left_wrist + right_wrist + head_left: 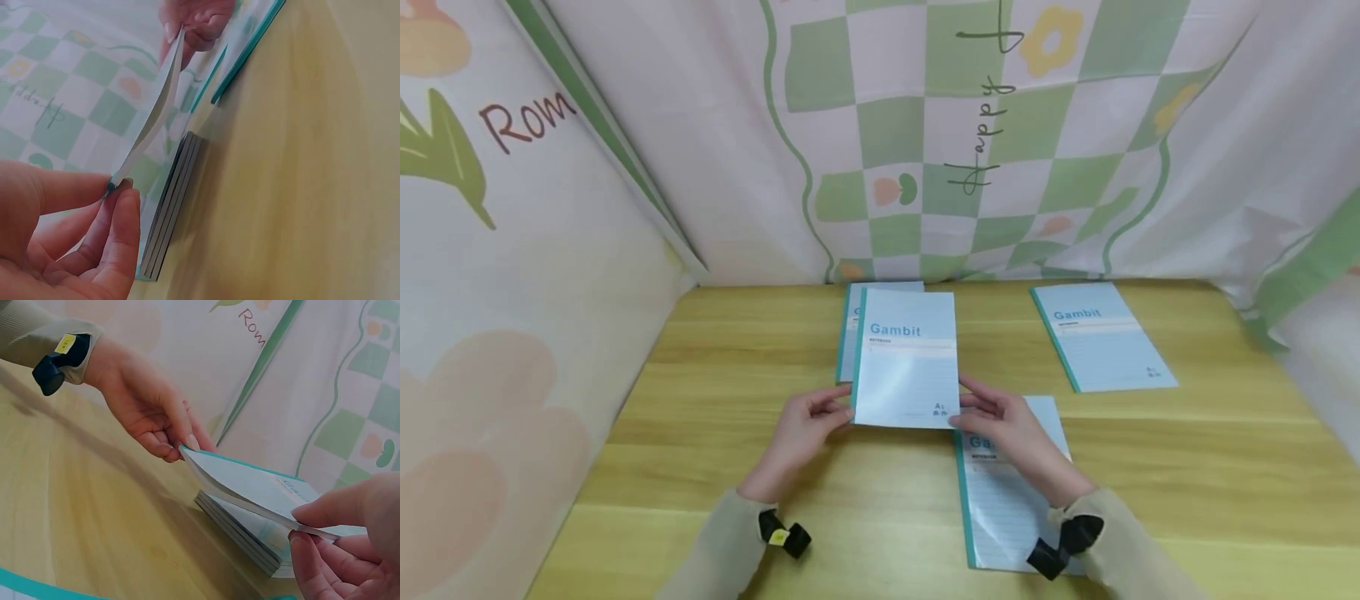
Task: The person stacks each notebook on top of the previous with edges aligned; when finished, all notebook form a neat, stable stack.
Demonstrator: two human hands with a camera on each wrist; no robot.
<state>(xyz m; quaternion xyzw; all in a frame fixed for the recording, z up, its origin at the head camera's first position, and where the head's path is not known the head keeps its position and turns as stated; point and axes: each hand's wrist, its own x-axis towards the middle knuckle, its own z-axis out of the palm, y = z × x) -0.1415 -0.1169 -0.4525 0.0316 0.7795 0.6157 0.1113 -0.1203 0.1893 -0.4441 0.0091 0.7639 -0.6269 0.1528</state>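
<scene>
Both hands hold one light-blue Gambit notebook (906, 367) with a teal spine, raised above the table. At its near left corner, the left hand (805, 429) pinches the spine between thumb and fingers. My right hand (1003, 425) pinches the opposite near corner the same way. In the right wrist view the held notebook (250, 481) bows slightly between the hands. Beneath and behind it, a small stack of notebooks (172, 209) lies on the table, mostly covered by it in the head view.
Under the right forearm lies another notebook (1000, 521), partly hidden. One more notebook (1108, 342) rests at the back right of the wooden table (715, 358). A patterned curtain (887, 133) hangs along the table's back edge.
</scene>
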